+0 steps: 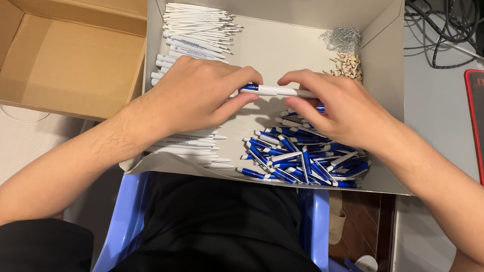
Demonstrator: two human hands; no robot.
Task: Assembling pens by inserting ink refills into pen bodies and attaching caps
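Pen (278,91), white barrel with blue end, held level between both hands above middle of white box (389,26). Left hand (196,94) grip pinched on blue end; right hand (338,106) grip pinched on white end. Heap of blue-and-white pens (304,156) lies below right hand. White pen barrels (196,30) stacked along box's left side. Springs (342,38) and small tan parts (347,65) in far right corner. Brown carton (57,50) stands left of box.

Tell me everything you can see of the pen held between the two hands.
The pen is slim, with a white barrel and a glossy blue end, plastic by its look. It lies level above the white box. The left hand pinches the blue end; the right hand grips the white end. Its tips are hidden.
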